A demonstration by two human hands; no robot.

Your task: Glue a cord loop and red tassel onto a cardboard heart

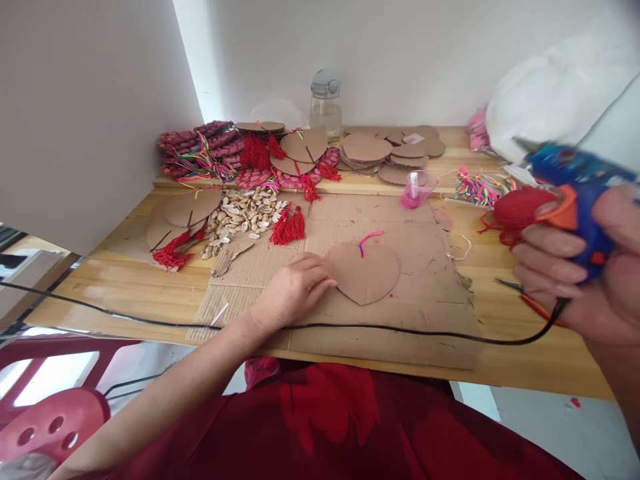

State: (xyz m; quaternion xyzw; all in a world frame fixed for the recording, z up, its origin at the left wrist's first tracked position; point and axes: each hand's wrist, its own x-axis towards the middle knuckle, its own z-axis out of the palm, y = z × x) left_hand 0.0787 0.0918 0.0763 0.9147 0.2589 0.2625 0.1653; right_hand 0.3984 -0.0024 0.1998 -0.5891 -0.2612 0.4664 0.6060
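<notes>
Cardboard piece: the rounded brown cardboard piece [367, 277], pointed at its near edge, lies flat on a corrugated sheet [425, 293] spread over the tabletop [530, 370]; its left edge meets the fingertips of the left grip [295, 290], while the right grip [593, 310] is well apart, to its right.
Coloured cord: a short pink-and-purple cord [363, 248] lies across the far edge of the piece, its near end on the cardboard.
Left grip: narrow, fingers together and bent, back of the hand up — whether they pinch the edge or only rest on it, I cannot tell.
Left forearm: bare, slanting in from the lower left across the sheet's near edge.
Right grip: closed around the handle of a blue glue gun [575, 163], raised above the tabletop, fingers wrapped below its orange trigger [560, 208].
Nozzle: points left and slightly up, away from the piece.
Black cable: the cable [390, 328] leaves the handle's base and runs left, in front of the piece.
Hard to see: the gun's rear and the right hand are cut by the picture's edge — the gun's body is blurred. The hand partly hides a pointed tool [510, 285] and a red yarn ball [520, 207].
</notes>
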